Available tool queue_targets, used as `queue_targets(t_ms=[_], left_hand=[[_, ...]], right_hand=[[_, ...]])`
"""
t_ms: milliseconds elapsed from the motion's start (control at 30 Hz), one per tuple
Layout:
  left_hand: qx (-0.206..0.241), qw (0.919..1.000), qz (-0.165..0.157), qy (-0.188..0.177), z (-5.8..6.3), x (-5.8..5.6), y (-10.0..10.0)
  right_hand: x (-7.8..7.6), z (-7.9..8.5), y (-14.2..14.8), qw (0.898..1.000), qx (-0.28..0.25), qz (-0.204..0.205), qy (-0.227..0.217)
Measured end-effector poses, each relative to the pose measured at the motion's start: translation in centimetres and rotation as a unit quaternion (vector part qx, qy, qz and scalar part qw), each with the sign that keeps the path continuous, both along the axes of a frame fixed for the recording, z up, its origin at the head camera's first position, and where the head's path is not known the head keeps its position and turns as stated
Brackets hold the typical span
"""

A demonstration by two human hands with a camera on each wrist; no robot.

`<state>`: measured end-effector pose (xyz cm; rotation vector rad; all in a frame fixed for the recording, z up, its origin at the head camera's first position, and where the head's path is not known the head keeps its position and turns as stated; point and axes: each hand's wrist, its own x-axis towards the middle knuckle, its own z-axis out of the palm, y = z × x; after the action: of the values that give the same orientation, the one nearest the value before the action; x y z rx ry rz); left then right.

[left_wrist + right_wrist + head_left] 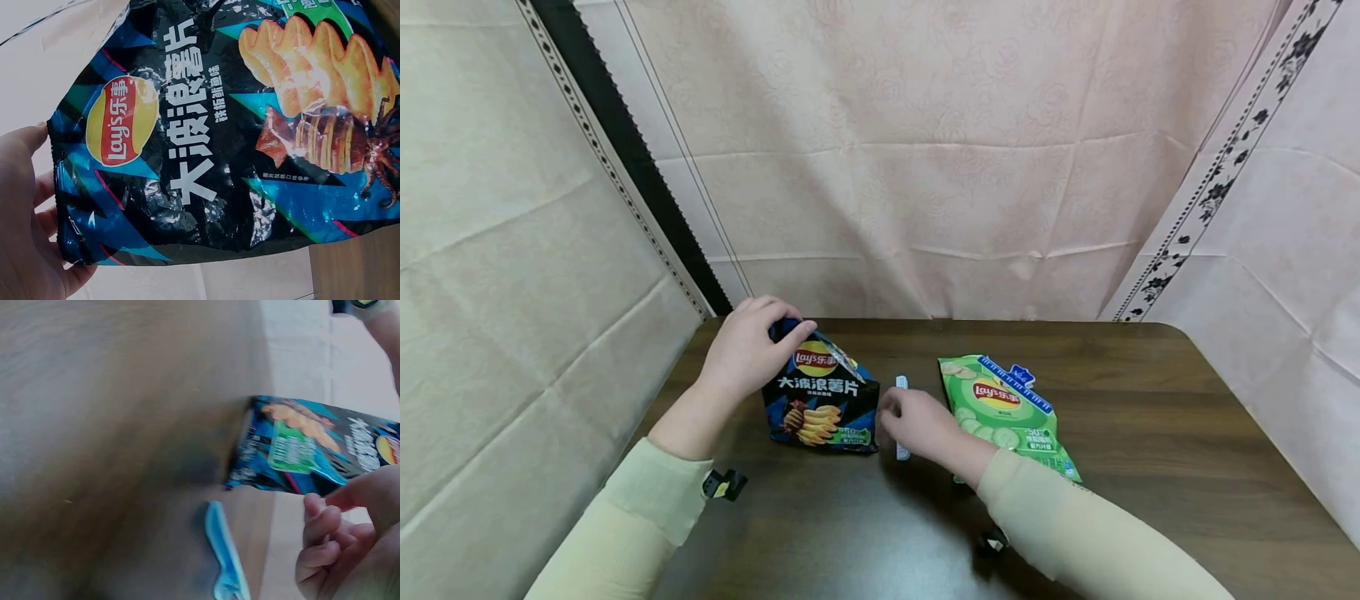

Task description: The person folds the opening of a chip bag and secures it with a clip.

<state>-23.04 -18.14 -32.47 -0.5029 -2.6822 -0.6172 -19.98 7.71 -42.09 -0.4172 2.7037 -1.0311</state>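
Note:
My left hand [748, 346] grips the upper left corner of a black and blue Lay's chip bag [820, 396]. In the left wrist view the thumb is in front of the bag's [206, 150] crimped top edge, other fingers behind it. The bag stands on its bottom edge on the table. My right hand [925, 423] is close by the bag's right side, fingers loosely curled with nothing visible in them; contact with the bag is unclear. Under that hand lies a light-blue plastic bag clip [224, 550], partly hidden in the head view.
A green Lay's bag [992, 417] lies to the right, a blue clip [1015, 385] along its top edge; the right forearm covers its lower part. The brown wooden table [1150, 417] is bordered by hanging pale cloths [925, 208].

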Motion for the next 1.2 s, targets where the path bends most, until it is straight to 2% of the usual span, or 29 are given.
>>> queue_targets(t_ms=[200, 367, 600, 1033, 1200], left_hand=[[0.005, 1.0, -0.004, 0.002, -0.2, 0.0, -0.2], [0.007, 1.0, 0.003, 0.0, -0.3, 0.2, -0.2], [0.006, 0.9999, 0.009, 0.004, -0.3, 0.2, -0.2], [-0.005, 1.0, -0.005, 0.0, -0.1, 0.4, -0.3], [-0.008, 0.9998, -0.02, -0.001, 0.0, 0.6, -0.2]], right_hand=[[-0.1, 2.0, 0.8, 0.994, -0.101, -0.024, 0.014], [0.0, 2.7, 1.0, 0.99, -0.139, -0.012, 0.018], [0.0, 2.7, 0.9, 0.991, -0.136, -0.003, -0.003], [0.0, 2.7, 0.4, 0.994, -0.112, 0.005, 0.018], [0.1, 2.5, 0.2, 0.995, -0.101, 0.005, 0.028]])
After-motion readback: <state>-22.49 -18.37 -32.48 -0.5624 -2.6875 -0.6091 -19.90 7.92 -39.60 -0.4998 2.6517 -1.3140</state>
